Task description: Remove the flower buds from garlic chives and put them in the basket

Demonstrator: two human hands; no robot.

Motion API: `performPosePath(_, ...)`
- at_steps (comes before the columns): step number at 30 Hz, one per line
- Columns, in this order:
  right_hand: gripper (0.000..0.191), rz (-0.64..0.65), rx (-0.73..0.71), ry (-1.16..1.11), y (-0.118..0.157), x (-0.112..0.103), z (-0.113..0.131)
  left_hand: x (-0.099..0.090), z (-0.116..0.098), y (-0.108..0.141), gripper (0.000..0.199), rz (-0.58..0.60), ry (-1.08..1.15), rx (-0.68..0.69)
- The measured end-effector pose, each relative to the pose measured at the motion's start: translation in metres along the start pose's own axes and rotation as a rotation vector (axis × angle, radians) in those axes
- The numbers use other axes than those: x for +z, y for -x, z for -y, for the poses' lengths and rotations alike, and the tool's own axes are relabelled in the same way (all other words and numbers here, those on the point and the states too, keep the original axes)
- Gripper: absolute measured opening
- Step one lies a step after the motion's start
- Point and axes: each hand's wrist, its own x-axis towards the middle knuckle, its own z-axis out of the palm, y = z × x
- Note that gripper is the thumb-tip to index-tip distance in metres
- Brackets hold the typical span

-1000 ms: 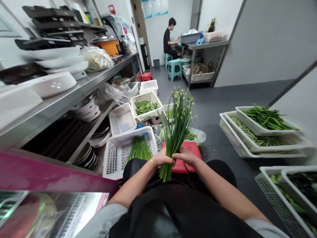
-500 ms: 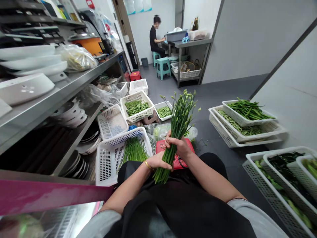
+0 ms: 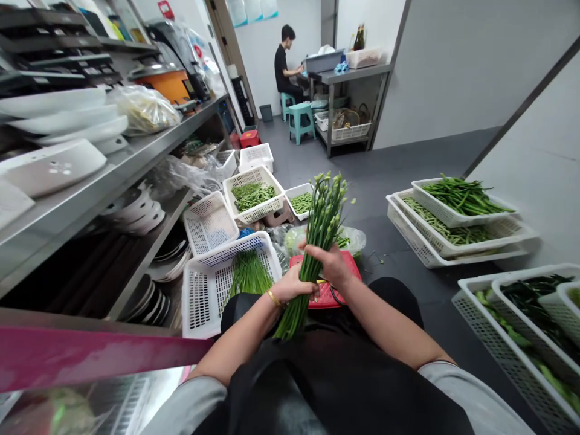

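A thick bunch of green flowering chives (image 3: 322, 214), budded tips upward, stands tilted above my lap. My left hand (image 3: 295, 285), with a gold band at the wrist, is closed round its lower stems. Higher up, my right hand (image 3: 330, 261) wraps the same bunch from the other side; some of its fingers are hidden behind the stems. Beneath the hands lies a red board or lid (image 3: 348, 266), partly covered by my arm. Left of my knees, a white perforated basket (image 3: 194, 302) holds more chive stems (image 3: 249, 275).
Baskets of green beans (image 3: 254, 196) stand ahead, beside plastic bags (image 3: 356, 240). Stacked baskets of green peppers (image 3: 464, 196) and beans are on the right, with more baskets (image 3: 480, 329) nearer. A steel shelf (image 3: 149, 145) with dishes runs along the left. A person (image 3: 284, 63) sits at a far table.
The bunch has been drawn slightly lower and its heads are gathered closer together, with fewer tips sticking out. Both hands keep hold of it. The view has shifted a little.
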Motion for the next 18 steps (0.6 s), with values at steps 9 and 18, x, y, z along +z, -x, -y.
performPosePath(9,0.043,-0.031,-0.291,0.381,-0.028,-0.099,0.111,-0.022,-0.002,0.010,0.051,0.205,-0.076,-0.050)
performPosePath(18,0.029,-0.370,-0.433,0.510,-0.046,-0.104,0.161,-0.028,-0.002,0.002,0.019,0.237,-0.109,-0.083)
